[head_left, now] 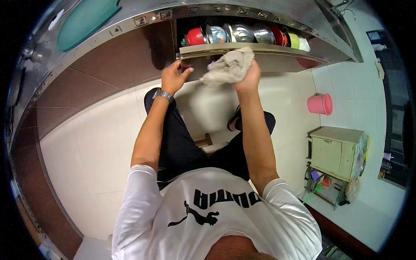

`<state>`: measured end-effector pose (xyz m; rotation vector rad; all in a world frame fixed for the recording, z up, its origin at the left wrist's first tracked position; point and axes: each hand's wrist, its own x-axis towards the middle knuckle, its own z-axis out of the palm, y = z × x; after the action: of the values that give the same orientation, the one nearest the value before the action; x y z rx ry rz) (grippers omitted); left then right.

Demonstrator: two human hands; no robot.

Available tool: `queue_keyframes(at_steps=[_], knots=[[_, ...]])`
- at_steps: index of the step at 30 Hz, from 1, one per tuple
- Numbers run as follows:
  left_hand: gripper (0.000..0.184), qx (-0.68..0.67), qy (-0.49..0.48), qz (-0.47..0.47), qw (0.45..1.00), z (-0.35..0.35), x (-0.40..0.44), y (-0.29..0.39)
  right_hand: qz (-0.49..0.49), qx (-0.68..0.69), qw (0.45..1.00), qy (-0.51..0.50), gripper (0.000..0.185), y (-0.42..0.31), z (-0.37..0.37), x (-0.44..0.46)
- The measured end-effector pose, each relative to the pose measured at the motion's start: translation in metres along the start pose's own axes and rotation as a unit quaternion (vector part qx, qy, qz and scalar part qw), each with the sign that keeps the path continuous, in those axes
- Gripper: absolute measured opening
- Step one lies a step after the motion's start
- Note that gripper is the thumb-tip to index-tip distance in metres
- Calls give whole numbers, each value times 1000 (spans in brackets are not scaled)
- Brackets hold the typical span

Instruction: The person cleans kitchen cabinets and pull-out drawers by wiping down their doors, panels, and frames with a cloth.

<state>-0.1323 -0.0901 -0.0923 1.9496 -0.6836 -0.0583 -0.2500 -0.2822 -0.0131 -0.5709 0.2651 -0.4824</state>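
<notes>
A pull-out drawer [281, 63] stands open under the metal counter, with its brown front facing me. At its left corner, my left hand [174, 79] has its fingers curled on the edge and its thumb sticking out to the right. A crumpled, greyish-white cloth [229, 68] is bunched in my right hand [249, 79]. It hangs in front of the drawer's top rim, its lower left end drooping. Inside the drawer stand a red bowl [195, 37], several shiny metal bowls [243, 33] and a yellow-green container [294, 41].
The steel counter [143, 21] runs overhead, with a teal board [86, 24] at its left. Brown cabinet doors [99, 65] lie left of the drawer. A pink bucket [320, 104] and a pale green cabinet [333, 156] are along the tiled wall at right.
</notes>
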Motion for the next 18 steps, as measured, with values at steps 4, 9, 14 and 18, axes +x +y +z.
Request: queue_keyframes(at_steps=[4,9,14,18], knots=[[25,18,23,48,998,3,-1,-6,-43,-9,996,-75,28,28,26,-13],[32,119,-132,2,984,-16,2,24,-58,-259,962,-66,22,110,74,-20],[25,13,40,158,987,1,-3,-29,-116,-310,937,-115,20,75,40,-17],[30,4,36,52,998,4,-1,-12,-144,-228,959,85,23,17,4,1]])
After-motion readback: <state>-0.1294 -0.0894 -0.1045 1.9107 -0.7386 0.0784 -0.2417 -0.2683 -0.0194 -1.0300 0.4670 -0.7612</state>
